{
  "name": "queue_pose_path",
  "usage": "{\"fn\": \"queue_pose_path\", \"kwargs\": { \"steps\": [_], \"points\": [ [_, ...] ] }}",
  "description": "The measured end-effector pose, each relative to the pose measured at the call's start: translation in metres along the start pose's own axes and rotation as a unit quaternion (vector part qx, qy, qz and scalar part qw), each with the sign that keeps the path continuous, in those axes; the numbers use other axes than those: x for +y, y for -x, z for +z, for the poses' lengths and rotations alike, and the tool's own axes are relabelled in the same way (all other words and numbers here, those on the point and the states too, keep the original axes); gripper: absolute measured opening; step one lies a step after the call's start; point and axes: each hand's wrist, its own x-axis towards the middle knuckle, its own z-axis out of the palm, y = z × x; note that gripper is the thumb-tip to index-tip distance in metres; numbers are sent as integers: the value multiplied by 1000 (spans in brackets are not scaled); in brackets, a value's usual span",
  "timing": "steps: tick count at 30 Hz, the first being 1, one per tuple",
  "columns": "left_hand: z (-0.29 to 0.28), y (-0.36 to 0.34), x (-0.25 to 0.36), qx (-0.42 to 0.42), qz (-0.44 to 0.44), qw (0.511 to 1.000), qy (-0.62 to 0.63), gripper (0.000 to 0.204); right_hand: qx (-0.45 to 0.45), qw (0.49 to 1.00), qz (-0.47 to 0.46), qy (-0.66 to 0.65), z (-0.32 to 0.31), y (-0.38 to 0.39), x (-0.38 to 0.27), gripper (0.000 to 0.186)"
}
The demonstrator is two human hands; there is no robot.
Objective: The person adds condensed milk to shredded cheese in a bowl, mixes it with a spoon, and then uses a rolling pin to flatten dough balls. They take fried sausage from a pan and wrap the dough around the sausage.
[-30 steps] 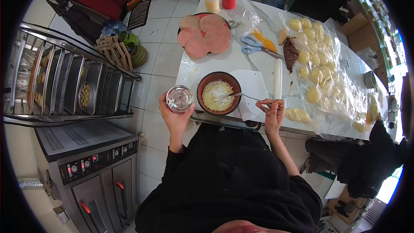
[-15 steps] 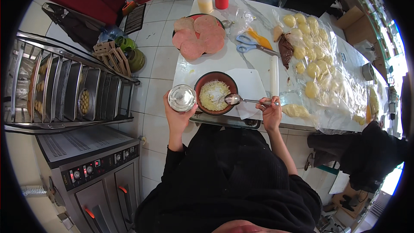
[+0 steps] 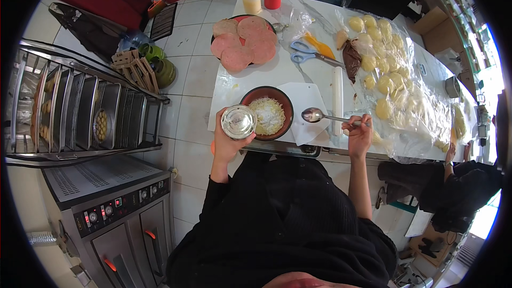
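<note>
Right of the bowl, the right hand is pinching a spoon by its handle, its long axis running sideways, head pointing bowlward; the left hand, nearer, is gripping a clear cup at the bowl's left rim.

A round, clear glass container, gripped in your left fingers, overlaps the left edge of a dark-rimmed, reddish-brown bowl; its contents are hard to make out. The bowl sits upright near the desk's front edge, bearing a mound of pale yellow shreds dusted with white powder. Your shiny metal spoon, held by its handle, points leftward, apart from the bowl.
</note>
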Motion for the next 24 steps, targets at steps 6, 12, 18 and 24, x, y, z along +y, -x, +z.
{"fn": "queue_pose_path", "kwargs": {
  "steps": [6,12,18,24],
  "points": [
    [-4,2,1,39,43,998,33,72,120,993,-10,-10,32,-21,-28,23],
    [-9,4,-12,185,40,959,212,59,104,952,242,157,46,-37,25,31],
    [-43,8,-30,219,72,972,48,65,-125,851,435,266,76,-66,58,40],
    [-44,7,-23,209,91,972,-51,74,-314,734,353,488,91,-92,75,43]
  ]
}}
